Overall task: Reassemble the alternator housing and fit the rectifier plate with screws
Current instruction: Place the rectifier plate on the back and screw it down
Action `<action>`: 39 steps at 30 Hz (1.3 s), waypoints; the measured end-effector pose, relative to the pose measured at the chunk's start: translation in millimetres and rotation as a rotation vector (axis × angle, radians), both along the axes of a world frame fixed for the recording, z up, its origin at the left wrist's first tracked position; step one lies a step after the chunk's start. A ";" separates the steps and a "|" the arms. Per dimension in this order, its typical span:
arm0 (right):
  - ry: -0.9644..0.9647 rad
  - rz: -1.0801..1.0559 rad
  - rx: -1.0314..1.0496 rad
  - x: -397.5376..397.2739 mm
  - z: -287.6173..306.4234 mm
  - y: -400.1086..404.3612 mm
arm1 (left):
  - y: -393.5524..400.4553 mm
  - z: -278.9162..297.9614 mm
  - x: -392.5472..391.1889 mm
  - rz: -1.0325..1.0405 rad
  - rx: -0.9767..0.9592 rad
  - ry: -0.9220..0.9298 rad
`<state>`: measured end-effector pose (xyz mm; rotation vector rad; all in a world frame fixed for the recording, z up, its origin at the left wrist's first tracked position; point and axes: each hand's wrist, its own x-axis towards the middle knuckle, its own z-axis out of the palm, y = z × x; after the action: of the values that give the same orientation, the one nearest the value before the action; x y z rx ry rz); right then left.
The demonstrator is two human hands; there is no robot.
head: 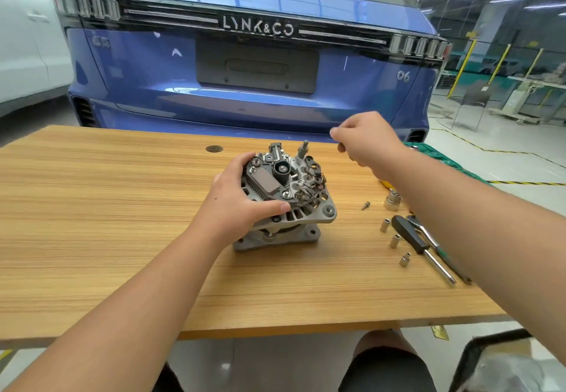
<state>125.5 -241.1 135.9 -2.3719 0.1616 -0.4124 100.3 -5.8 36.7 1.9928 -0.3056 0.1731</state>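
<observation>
The grey alternator (288, 201) stands on the wooden table (122, 207) with its rear end up. The rectifier plate (309, 177) with copper leads lies on top, beside a black plastic part and a threaded stud. My left hand (242, 198) grips the housing's left side, thumb along the front rim. My right hand (367, 142) hovers above and to the right of the alternator, its fingers curled and pinching something small and dark that I cannot identify. One loose screw (365, 206) lies on the table to the right.
Right of the alternator lie a large socket (392, 201), three small sockets (395, 241), a black-handled screwdriver (419, 246) and a ratchet (428, 235). A green tray (435, 152) sits at the table's far right. A blue car stands just beyond the table's far edge.
</observation>
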 end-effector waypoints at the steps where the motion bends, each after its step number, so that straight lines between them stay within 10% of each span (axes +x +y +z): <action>1: 0.125 -0.024 -0.109 5.7 -12.2 -9.0 | 2.3 -0.4 -0.3 0.006 0.000 0.001; 10: 0.555 -0.198 -0.790 44.0 -99.6 -46.9 | 3.2 -2.7 1.3 0.002 -0.021 -0.012; 26: 0.555 -0.155 -0.722 44.9 -107.6 -51.2 | 14.2 -4.2 12.4 -0.055 0.022 -0.031; 39: 0.039 0.096 -0.076 -11.1 -41.5 -12.4 | 26.3 9.0 14.9 -0.067 0.241 -0.139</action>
<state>114.4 -253.5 94.4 -2.4518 0.0507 -0.3324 115.2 20.4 45.7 2.2097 -0.5015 0.2421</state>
